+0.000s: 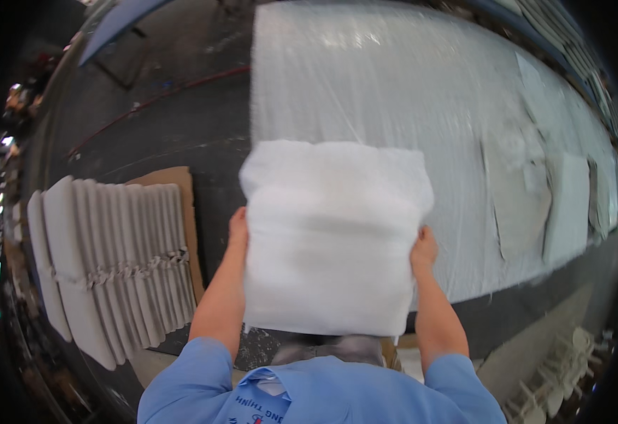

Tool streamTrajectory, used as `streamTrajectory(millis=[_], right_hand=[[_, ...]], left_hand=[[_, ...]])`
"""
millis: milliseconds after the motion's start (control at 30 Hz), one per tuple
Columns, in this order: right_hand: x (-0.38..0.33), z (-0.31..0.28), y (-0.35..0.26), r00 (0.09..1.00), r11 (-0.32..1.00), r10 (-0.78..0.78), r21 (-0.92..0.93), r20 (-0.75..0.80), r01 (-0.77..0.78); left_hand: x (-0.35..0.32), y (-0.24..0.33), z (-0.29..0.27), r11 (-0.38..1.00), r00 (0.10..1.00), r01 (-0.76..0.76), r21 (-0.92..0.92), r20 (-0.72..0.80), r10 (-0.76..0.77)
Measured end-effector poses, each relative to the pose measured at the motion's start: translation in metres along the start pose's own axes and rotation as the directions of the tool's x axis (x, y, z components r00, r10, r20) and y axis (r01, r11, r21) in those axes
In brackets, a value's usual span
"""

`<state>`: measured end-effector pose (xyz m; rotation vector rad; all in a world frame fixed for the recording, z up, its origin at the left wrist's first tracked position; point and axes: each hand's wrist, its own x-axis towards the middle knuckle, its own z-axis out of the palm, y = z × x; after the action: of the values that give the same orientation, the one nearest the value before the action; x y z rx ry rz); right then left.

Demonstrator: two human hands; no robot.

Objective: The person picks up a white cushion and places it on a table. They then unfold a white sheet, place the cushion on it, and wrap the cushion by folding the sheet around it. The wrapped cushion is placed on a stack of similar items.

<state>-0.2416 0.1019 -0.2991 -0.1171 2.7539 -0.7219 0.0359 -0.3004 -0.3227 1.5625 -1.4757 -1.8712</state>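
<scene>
A white, soft, squarish pad, which looks like a cushion or folded foam sheet, is held up in front of my body. My left hand grips its left edge, with the fingers curled behind it and mostly hidden. On the opposite edge, my right hand is closed round the pad's side. The pad's upper edge is wavy and bulges at both corners, and a faint crease crosses its middle. Behind it lies a broad sheet of clear, wrinkled plastic.
Several light grey cushions with ties stand packed in a row at the left, against brown cardboard. Flat grey pieces and a white pad lie on the plastic's right part. Whitish frames are at the lower right.
</scene>
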Motion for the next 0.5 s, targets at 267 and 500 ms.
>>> streamTrajectory(millis=[267, 500], right_hand=[[0.023, -0.061, -0.028, 0.856, 0.524, 0.189, 0.688, 0.481, -0.502], [0.058, -0.024, -0.033, 0.999, 0.958, 0.041, 0.283, 0.029, -0.047]], left_hand=[[-0.020, 0.068, -0.033, 0.950, 0.934, 0.309, -0.045, 0.200, -0.295], [0.008, 0.085, 0.022, 0.957, 0.996, -0.044, 0.288, -0.065, 0.066]])
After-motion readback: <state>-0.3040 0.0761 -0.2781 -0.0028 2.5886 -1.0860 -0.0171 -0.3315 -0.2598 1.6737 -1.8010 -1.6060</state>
